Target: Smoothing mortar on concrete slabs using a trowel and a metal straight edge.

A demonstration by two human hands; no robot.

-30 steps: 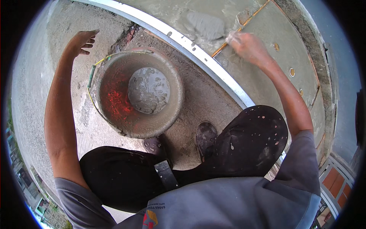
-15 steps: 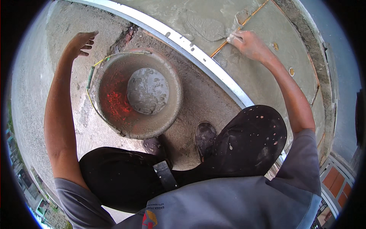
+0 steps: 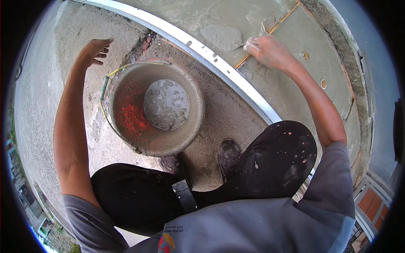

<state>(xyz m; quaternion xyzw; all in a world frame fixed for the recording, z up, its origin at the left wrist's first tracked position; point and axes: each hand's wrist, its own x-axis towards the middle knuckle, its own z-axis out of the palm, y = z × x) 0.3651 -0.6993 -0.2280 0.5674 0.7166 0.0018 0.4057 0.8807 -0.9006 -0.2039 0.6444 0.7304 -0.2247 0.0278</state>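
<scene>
I see the right hand (image 3: 265, 49) with fingers closed on the trowel (image 3: 221, 38), which lies on wet cement (image 3: 181, 17), perhaps to keep it flat. The left hand (image 3: 96, 51), loosely bent, holds nothing. The bucket (image 3: 196, 111) stands before the shoes (image 3: 229, 154), probably for easy reach.

Grey bucket (image 3: 195, 105), red-streaked inside

- A head-worn fisheye, left of a side-by-side pair, looks down over the wearer's chest (image 3: 253, 225).
- Close range: knees (image 3: 280, 156) fill the foreground, left hand (image 3: 94, 51) and right hand (image 3: 268, 51) farther out.
- Straight edges bow toward a round, black-cornered rim.
</scene>
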